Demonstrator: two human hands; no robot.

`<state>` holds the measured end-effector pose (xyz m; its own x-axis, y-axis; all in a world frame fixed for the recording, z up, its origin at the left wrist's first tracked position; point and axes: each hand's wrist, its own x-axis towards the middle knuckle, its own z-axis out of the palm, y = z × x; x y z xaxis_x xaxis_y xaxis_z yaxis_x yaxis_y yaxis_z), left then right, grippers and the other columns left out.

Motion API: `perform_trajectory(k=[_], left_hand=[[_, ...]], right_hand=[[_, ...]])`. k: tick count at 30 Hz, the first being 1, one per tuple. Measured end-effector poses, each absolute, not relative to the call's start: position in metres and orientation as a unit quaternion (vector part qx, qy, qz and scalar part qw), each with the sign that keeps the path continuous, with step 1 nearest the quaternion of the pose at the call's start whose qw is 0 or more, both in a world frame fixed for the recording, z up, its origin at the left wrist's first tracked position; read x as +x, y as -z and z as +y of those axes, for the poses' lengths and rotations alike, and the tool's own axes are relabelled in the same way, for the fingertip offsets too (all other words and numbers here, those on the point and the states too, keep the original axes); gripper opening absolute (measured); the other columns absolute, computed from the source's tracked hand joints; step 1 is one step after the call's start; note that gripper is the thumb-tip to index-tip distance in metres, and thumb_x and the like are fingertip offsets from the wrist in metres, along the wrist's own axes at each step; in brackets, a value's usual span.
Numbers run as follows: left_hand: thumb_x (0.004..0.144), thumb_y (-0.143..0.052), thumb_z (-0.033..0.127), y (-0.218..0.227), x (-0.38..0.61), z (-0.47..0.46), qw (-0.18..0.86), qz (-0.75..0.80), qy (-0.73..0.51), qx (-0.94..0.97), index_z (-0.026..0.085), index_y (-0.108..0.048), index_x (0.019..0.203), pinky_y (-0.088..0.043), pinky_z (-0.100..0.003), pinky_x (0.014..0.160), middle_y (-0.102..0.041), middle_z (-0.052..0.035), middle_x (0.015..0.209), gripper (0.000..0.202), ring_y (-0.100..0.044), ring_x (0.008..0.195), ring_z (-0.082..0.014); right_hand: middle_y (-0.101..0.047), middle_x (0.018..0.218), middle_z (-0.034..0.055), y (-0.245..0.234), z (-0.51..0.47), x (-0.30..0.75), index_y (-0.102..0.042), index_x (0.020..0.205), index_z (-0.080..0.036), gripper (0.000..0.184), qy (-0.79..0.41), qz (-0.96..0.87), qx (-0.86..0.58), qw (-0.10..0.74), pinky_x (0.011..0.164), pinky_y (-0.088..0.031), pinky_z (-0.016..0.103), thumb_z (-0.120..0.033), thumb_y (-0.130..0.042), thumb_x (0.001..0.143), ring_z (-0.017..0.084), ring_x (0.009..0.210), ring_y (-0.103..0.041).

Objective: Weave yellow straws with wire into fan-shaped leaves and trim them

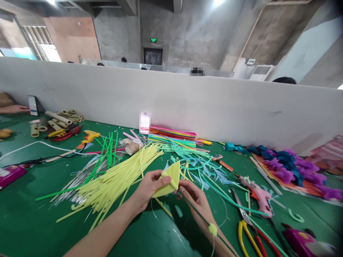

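My left hand [150,187] is closed on a yellow fuzzy pipe-cleaner piece [174,175], pinched between thumb and fingers, with a pointed petal-like shape. At the piece's lower right corner, the fingers of my right hand [191,194] are closed around the end of a thin dark green stem [199,213]. This stem slants down over my right forearm and bears a small yellow fuzzy ball [213,229]. Fine clear thread [226,210] loops below and beside the hands. Just left of my left hand lies a large bundle of yellow pipe cleaners [118,178].
Scissors [243,214] and a pink glue gun [258,196] lie to the right, near purple and blue fuzzy flowers [289,164]. Green pipe cleaners [109,153], a yellow glue gun [90,136] and bamboo tubes [60,119] are left. A white partition [171,96] borders the green table. Another person's hand [14,109] is far left.
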<state>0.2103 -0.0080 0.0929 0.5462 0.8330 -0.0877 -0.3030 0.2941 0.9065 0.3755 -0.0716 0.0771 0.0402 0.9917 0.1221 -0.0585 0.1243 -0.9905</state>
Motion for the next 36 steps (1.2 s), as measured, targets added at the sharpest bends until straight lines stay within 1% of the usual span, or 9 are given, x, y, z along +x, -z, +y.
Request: perform_trajectory(k=[5, 9, 12, 14, 18, 25, 28, 33, 36], left_hand=[[0.073, -0.073, 0.037, -0.095, 0.21, -0.008, 0.751, 0.298, -0.371, 0.457, 0.012, -0.065, 0.082, -0.047, -0.025, 0.063, -0.067, -0.0039, 0.072, 0.027, -0.063, 0.064, -0.0156], [0.069, -0.076, 0.037, -0.091, 0.209, -0.005, 0.73, 0.317, -0.354, 0.491, 0.011, -0.067, 0.082, -0.044, -0.022, 0.06, -0.066, -0.0035, 0.074, 0.031, -0.059, 0.063, -0.0131], [0.065, -0.078, 0.037, -0.089, 0.209, -0.006, 0.726, 0.31, -0.316, 0.526, 0.012, -0.067, 0.082, -0.041, -0.021, 0.057, -0.064, -0.0018, 0.071, 0.032, -0.057, 0.061, -0.0126], [0.064, -0.078, 0.038, -0.09, 0.21, -0.008, 0.731, 0.303, -0.289, 0.539, 0.013, -0.066, 0.083, -0.041, -0.021, 0.058, -0.064, -0.0013, 0.071, 0.034, -0.057, 0.063, -0.0131], [0.068, -0.075, 0.041, -0.092, 0.213, -0.011, 0.729, 0.297, -0.291, 0.543, 0.013, -0.064, 0.079, -0.04, -0.021, 0.059, -0.062, -0.0004, 0.071, 0.032, -0.056, 0.064, -0.0116], [0.065, -0.077, 0.04, -0.091, 0.196, 0.009, 0.771, 0.314, -0.338, 0.439, 0.015, -0.057, 0.068, -0.039, -0.02, 0.051, -0.056, 0.0019, 0.062, 0.033, -0.052, 0.053, -0.009], [0.062, -0.08, 0.037, -0.093, 0.184, 0.017, 0.773, 0.325, -0.289, 0.461, 0.014, -0.056, 0.066, -0.036, -0.018, 0.05, -0.056, 0.0024, 0.061, 0.034, -0.052, 0.052, -0.008], [0.062, -0.079, 0.041, -0.09, 0.183, 0.02, 0.75, 0.325, -0.218, 0.533, 0.014, -0.059, 0.068, -0.03, -0.018, 0.046, -0.054, 0.0031, 0.058, 0.034, -0.045, 0.048, -0.0064], [0.06, -0.078, 0.045, -0.084, 0.188, 0.022, 0.737, 0.329, -0.211, 0.551, 0.014, -0.06, 0.068, -0.031, -0.02, 0.048, -0.053, 0.0034, 0.058, 0.037, -0.045, 0.049, -0.0076]], right_hand=[[-0.067, 0.074, 0.0064, -0.073, -0.069, 0.379, -0.071, 0.096, -0.017, 0.036, -0.564, -0.415, -0.447, 0.556, 0.053, -0.046, 0.026, -0.049, -0.06, 0.082, 0.016, 0.061, -0.06], [-0.065, 0.066, 0.0038, -0.074, -0.069, 0.381, -0.073, 0.079, -0.016, 0.033, -0.497, -0.427, -0.483, 0.581, 0.049, -0.044, 0.024, -0.048, -0.067, 0.076, 0.012, 0.052, -0.054], [-0.057, 0.051, -0.0017, -0.078, -0.071, 0.378, -0.069, 0.072, -0.017, 0.029, -0.457, -0.441, -0.507, 0.583, 0.043, -0.039, 0.02, -0.045, -0.072, 0.073, 0.009, 0.044, -0.049], [-0.052, 0.047, -0.0037, -0.081, -0.072, 0.375, -0.066, 0.071, -0.017, 0.029, -0.45, -0.45, -0.517, 0.572, 0.039, -0.035, 0.019, -0.045, -0.071, 0.073, 0.008, 0.04, -0.046], [-0.053, 0.05, -0.0031, -0.082, -0.075, 0.373, -0.067, 0.074, -0.017, 0.03, -0.451, -0.474, -0.514, 0.555, 0.038, -0.035, 0.019, -0.047, -0.067, 0.077, 0.008, 0.039, -0.046], [-0.07, 0.079, 0.0071, -0.075, -0.068, 0.38, -0.074, 0.091, -0.017, 0.038, -0.467, -0.542, -0.516, 0.471, 0.048, -0.044, 0.023, -0.051, -0.059, 0.081, 0.015, 0.06, -0.06], [-0.071, 0.085, 0.0085, -0.076, -0.066, 0.383, -0.071, 0.1, -0.018, 0.041, -0.497, -0.486, -0.513, 0.505, 0.052, -0.046, 0.024, -0.052, -0.059, 0.082, 0.017, 0.066, -0.061], [-0.069, 0.097, 0.0098, -0.08, -0.069, 0.382, -0.068, 0.108, -0.019, 0.035, -0.559, -0.449, -0.444, 0.538, 0.076, -0.05, 0.032, -0.043, -0.063, 0.083, 0.022, 0.091, -0.062], [-0.069, 0.09, 0.0076, -0.077, -0.067, 0.379, -0.069, 0.104, -0.019, 0.031, -0.553, -0.462, -0.438, 0.537, 0.074, -0.049, 0.032, -0.038, -0.067, 0.08, 0.02, 0.085, -0.062]])
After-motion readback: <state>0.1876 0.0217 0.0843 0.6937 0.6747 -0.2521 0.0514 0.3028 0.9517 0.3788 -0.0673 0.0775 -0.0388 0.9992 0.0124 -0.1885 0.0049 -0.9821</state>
